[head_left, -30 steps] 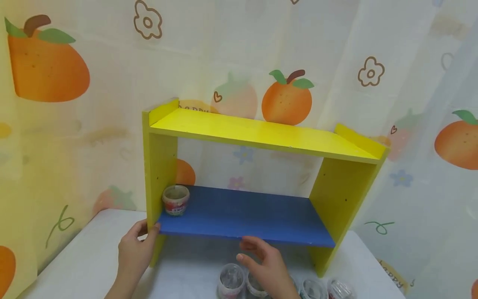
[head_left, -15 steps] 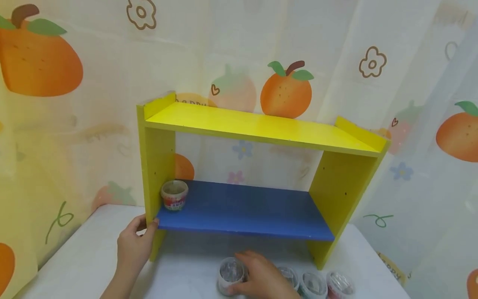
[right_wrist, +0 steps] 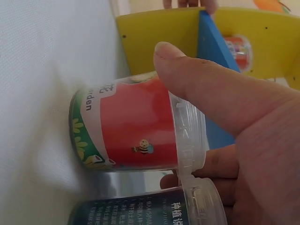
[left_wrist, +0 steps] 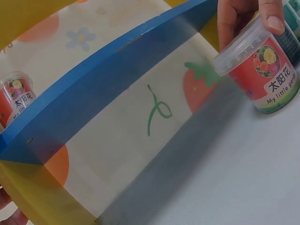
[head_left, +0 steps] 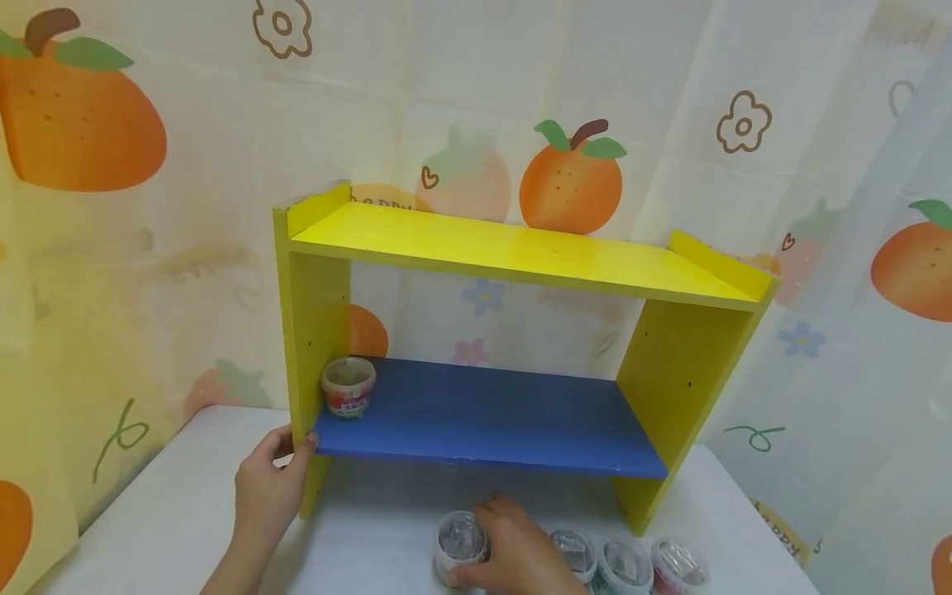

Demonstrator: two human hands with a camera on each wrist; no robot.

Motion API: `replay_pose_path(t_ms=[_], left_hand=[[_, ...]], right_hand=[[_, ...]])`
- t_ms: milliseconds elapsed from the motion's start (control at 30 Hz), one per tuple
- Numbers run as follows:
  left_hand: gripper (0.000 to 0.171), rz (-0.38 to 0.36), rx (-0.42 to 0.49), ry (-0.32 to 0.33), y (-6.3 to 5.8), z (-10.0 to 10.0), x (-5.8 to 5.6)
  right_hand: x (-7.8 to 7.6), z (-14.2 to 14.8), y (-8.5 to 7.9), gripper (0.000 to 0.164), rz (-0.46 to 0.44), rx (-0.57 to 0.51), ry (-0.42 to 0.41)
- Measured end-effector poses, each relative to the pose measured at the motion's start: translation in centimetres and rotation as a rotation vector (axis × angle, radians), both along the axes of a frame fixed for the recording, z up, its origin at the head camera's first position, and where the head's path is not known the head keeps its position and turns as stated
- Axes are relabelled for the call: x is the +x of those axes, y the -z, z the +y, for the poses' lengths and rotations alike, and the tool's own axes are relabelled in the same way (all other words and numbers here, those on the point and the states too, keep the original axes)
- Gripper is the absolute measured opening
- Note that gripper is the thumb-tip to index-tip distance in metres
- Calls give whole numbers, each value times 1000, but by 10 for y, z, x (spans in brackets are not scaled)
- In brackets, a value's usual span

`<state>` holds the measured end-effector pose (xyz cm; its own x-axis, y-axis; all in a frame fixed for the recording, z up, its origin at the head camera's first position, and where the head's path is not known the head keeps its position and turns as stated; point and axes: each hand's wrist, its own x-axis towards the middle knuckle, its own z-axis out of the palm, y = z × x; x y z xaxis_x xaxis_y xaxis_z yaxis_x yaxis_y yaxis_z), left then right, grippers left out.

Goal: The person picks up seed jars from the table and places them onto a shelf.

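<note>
A big creamy-white sheet [head_left: 476, 74] is hanging in soft folds behind the back edge of the flat white table [head_left: 178, 487]. Round orange printed fruits [head_left: 571, 186] with green leaves are showing on it, and flowers with brown outlines [head_left: 744, 126] too. Past the table's left edge, the sheet is looking yellower.
</note>
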<state>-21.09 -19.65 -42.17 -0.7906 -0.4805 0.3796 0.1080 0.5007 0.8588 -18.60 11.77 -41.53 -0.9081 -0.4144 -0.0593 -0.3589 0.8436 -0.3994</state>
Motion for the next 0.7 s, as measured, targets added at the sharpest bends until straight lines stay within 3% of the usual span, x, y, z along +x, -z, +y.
replay_pose_path(t_ms=[167,467,567,700], left_hand=[[38,-7,6,0,-1,-1,-1],[40,-14,9,10,-2,1,0],[39,-12,3,5,-2,0,0],[40,-12,1,6,-2,1,1]], right_hand=[[1,-2,2,74,57,-11,-3],[4,-12,9,56,290,-20,-62],[5,-16,12,54,261,-62,-78],[6,-20,12,60,152,-136,-106]])
